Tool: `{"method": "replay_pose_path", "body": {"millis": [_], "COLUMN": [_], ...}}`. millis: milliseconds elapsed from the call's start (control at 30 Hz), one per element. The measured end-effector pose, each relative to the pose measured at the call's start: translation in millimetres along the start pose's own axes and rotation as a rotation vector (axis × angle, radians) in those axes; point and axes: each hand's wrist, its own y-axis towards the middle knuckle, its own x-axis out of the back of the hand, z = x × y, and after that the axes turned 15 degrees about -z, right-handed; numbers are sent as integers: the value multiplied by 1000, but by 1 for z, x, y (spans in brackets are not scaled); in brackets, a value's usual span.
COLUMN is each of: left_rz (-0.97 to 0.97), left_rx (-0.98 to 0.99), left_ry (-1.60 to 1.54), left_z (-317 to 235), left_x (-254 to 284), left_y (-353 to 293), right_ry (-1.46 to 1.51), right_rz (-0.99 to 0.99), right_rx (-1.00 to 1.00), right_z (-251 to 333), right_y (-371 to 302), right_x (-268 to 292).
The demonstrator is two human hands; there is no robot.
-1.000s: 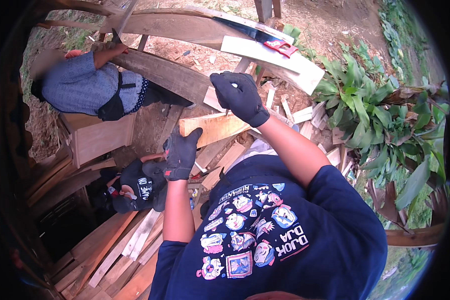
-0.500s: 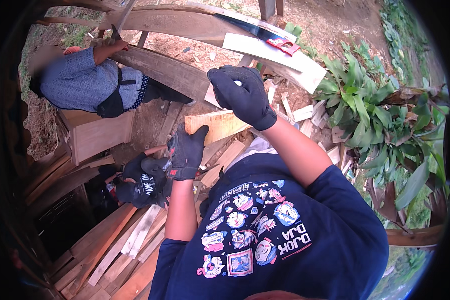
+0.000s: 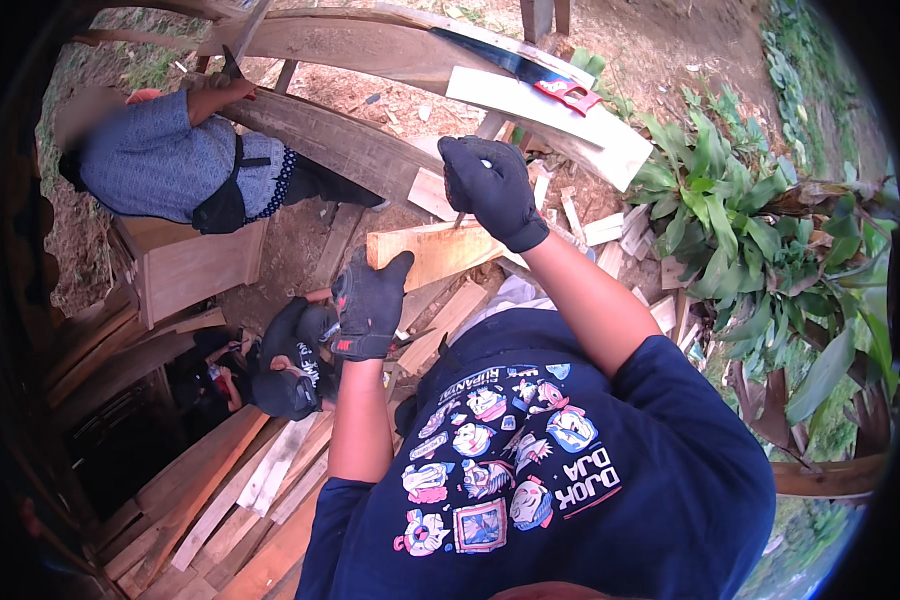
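My left hand (image 3: 370, 305), in a black glove, is closed round the near left end of a pale wooden board (image 3: 435, 254), its thumb against the upper face. Above the board, my gloved right hand (image 3: 492, 190) makes a fist round a hand tool (image 3: 487, 164). Only the tool's pale round end shows at the top of the fist, and a short dark shaft appears below, at the board's upper edge. The rest of it is hidden, so its exact kind is unclear.
A handsaw (image 3: 568, 95) with a red handle lies on a light plank (image 3: 545, 112) at the back. One person (image 3: 185, 165) works far left by a long beam (image 3: 335, 150); others crouch lower left beside stacked planks (image 3: 240, 500). Leafy plants (image 3: 715, 190) grow at right.
My right fist has shifted right along the board, and a bit of the tool's shaft now shows. The left hand and board have barely moved. The crouching people have changed posture.
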Motion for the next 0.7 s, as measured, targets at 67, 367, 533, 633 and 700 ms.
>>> {"method": "replay_pose_path", "body": {"millis": [67,367,533,633,700], "left_rz": [7,21,38,19,-7], "left_rx": [12,72,42,27,24], "left_ry": [-35,27,-40,-49,-40], "left_z": [7,-7,-14,-13,-11], "left_x": [0,1,9,4,2], "left_y": [0,-3,-7,-8,-8], "right_ry": [97,-148,-133,-199,-262], "right_rz": [-32,82,143,157,143], "right_rx": [-50,66,253,422,458], "right_z": [6,11,29,16,-13], "right_y": [1,-1,-2,-5,-8], "right_x": [-6,-8,-8,-15,-19]}}
